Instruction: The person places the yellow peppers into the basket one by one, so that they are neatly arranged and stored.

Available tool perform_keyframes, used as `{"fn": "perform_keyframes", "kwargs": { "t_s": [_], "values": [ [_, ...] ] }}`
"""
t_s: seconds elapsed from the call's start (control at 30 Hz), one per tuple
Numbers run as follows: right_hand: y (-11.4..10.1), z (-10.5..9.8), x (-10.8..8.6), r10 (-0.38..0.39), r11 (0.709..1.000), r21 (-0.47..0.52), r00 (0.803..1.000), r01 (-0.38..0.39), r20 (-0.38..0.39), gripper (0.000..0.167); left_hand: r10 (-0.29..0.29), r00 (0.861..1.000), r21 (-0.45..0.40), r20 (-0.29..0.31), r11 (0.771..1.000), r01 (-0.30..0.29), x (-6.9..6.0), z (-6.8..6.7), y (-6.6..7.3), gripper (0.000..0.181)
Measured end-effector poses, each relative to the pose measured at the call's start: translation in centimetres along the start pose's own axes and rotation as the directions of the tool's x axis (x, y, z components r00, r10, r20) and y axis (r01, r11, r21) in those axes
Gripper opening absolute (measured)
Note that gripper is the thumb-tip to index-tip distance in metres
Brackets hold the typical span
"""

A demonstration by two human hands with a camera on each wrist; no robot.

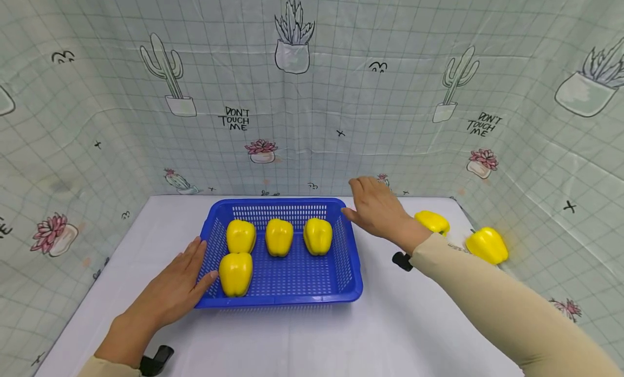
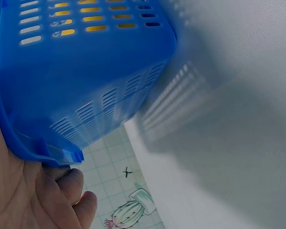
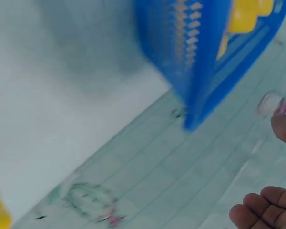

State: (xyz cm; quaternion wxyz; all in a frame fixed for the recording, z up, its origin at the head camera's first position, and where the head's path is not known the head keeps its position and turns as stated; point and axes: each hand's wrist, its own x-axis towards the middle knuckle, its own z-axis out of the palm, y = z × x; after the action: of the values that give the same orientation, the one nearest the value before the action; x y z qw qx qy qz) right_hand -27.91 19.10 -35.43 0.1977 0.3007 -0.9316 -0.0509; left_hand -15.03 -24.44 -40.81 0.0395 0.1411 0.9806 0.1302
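A blue plastic basket (image 1: 312, 299) with slotted walls sits on the white table. Inside it stand several yellow bell peppers (image 1: 236, 275), three in a back row and one at the front left. My left hand (image 1: 171, 285) rests on the basket's left rim, fingers extended; the left wrist view has the palm against the rim of the basket (image 2: 81, 71). My right hand (image 1: 376, 206) hovers empty just beyond the right rim, its fingers loosely bent, apart from the basket. In the right wrist view the fingers (image 3: 269, 202) hold nothing.
Two more yellow bell peppers, one (image 1: 431, 222) partly behind my right forearm and another (image 1: 487, 245) farther right, lie on the table (image 1: 312, 344). A grid-patterned curtain (image 1: 312, 95) with cactus drawings encloses the back and sides.
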Motion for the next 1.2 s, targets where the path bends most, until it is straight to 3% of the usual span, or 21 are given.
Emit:
{"fn": "perform_keyframes", "kwargs": {
  "t_s": [0.17,0.3,0.47,0.57,0.8,0.93,1.07,1.2],
  "values": [
    [4.1,1.8,-3.1,0.085,0.996,-0.021,0.996,-0.085,-0.026,0.054,0.001,1.0,0.0,-0.004,1.0,-0.001,-0.1,0.0,0.1,0.083],
    [7.1,3.2,-5.8,0.172,0.985,-0.041,0.984,-0.17,0.042,0.053,-0.004,1.0,0.0,-0.001,1.0,0.004,-0.2,0.0,0.1,0.084],
    [10.0,4.1,-8.5,0.291,0.956,-0.101,0.936,-0.276,0.199,0.057,-0.006,1.0,-0.002,0.006,1.0,0.006,-0.2,-0.1,0.1,0.084],
    [11.1,4.5,-9.7,0.341,0.94,-0.122,0.905,-0.319,0.254,0.06,-0.006,1.0,-0.001,0.008,1.0,0.006,-0.2,-0.1,0.0,0.084],
    [12.5,5.6,-11.4,0.393,0.92,-0.153,0.853,-0.362,0.343,0.066,-0.008,1.0,0.002,0.007,1.0,0.008,-0.1,0.0,0.0,0.084],
    [12.6,6.2,-12.0,0.411,0.912,-0.161,0.836,-0.378,0.364,0.068,-0.006,1.0,0.0,0.006,1.0,0.006,-0.1,0.0,0.0,0.084],
    [12.5,6.9,-12.5,0.417,0.909,-0.165,0.832,-0.383,0.365,0.067,-0.004,1.0,0.0,0.006,1.0,0.004,-0.1,-0.1,0.0,0.083],
    [12.4,7.4,-12.7,0.406,0.914,-0.164,0.843,-0.372,0.353,0.06,-0.005,1.0,-0.003,0.004,1.0,0.005,-0.1,-0.1,0.0,0.084]
  ]
}}
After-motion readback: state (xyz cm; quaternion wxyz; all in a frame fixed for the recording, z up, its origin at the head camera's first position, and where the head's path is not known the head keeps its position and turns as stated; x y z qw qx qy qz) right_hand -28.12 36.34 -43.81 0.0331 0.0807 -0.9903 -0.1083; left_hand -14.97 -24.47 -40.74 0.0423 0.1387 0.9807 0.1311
